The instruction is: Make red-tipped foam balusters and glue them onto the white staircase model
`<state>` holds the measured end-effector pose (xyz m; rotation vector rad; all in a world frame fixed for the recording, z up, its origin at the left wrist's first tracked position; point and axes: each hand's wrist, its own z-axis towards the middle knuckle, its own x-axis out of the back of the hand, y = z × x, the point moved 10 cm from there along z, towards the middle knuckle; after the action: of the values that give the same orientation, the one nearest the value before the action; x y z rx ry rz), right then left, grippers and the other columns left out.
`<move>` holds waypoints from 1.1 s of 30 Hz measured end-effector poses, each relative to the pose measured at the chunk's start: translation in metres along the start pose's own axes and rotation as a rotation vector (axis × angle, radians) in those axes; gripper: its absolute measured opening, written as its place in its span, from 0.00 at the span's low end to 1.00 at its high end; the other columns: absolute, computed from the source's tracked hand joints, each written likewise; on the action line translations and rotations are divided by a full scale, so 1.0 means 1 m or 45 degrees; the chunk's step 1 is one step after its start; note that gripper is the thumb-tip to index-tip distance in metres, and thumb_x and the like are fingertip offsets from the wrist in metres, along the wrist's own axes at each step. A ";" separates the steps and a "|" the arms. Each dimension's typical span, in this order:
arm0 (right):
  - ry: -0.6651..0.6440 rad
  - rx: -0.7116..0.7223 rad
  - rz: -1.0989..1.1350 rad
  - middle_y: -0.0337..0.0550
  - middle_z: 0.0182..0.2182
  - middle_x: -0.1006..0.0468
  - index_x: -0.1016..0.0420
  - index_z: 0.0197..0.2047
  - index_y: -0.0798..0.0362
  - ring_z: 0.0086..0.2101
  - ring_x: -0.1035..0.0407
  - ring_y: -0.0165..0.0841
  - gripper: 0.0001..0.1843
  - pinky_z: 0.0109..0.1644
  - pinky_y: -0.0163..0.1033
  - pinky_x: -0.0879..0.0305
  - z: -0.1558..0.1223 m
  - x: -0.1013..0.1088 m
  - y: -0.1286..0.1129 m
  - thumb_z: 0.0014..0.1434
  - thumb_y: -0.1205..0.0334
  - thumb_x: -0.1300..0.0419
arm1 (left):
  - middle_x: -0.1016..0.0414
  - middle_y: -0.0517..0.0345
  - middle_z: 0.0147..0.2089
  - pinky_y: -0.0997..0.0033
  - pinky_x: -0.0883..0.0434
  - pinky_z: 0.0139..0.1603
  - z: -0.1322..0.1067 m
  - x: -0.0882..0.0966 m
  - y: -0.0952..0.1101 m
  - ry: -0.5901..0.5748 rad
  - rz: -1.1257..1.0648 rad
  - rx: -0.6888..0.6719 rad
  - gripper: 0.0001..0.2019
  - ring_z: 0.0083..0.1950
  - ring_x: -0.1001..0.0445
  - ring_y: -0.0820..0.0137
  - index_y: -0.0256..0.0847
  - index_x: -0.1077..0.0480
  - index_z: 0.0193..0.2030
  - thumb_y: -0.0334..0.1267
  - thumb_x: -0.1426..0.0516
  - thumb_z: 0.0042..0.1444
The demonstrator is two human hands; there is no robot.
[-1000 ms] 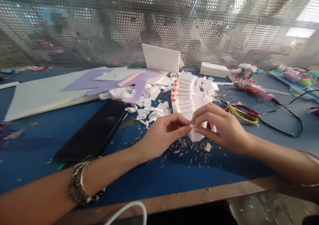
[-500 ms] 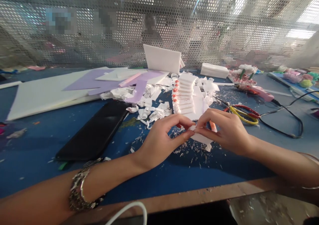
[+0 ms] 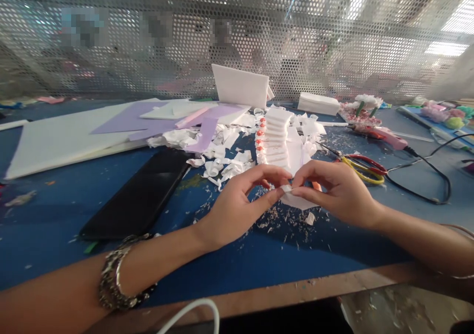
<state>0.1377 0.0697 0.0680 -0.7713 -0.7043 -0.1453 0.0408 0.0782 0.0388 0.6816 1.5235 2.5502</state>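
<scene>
Between thumb and fingertips, my left hand (image 3: 240, 203) pinches one end of a small white piece of paper (image 3: 286, 189). My right hand (image 3: 335, 193) pinches the other end from the opposite side, so the fingertips almost meet. A flat white sheet (image 3: 300, 202) lies just under the fingers. Beyond the hands lies a row of folded white paper pieces (image 3: 276, 136), several with orange-red tips (image 3: 259, 134) on their left ends. Part of an orange object (image 3: 316, 186) shows behind my right fingers; its kind is hidden.
A black phone-like slab (image 3: 138, 196) lies left on the blue table (image 3: 222, 275). Behind are white and purple sheets (image 3: 122, 119) and paper scraps (image 3: 237, 166). Scissors (image 3: 365, 168) and a pink glue gun (image 3: 388, 137) with a black cord are at right. A perforated metal screen (image 3: 166, 67) stands behind.
Both hands keep their pinch on the small white paper, and the fingertips have drawn slightly apart. More of the white sheet beneath shows now. The view has shifted slightly.
</scene>
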 end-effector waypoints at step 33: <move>-0.009 0.183 -0.151 0.36 0.27 0.29 0.35 0.32 0.56 0.27 0.37 0.19 0.01 0.29 0.26 0.42 -0.003 -0.006 -0.017 0.55 0.68 0.45 | 0.33 0.60 0.32 0.79 0.33 0.36 0.001 -0.005 0.004 -0.065 -0.071 0.002 0.04 0.34 0.33 0.76 0.39 0.33 0.34 0.36 0.44 0.54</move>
<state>0.1281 0.0545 0.0724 -0.5932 -0.7588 -0.1975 0.0464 0.0754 0.0411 0.6887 1.5073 2.4718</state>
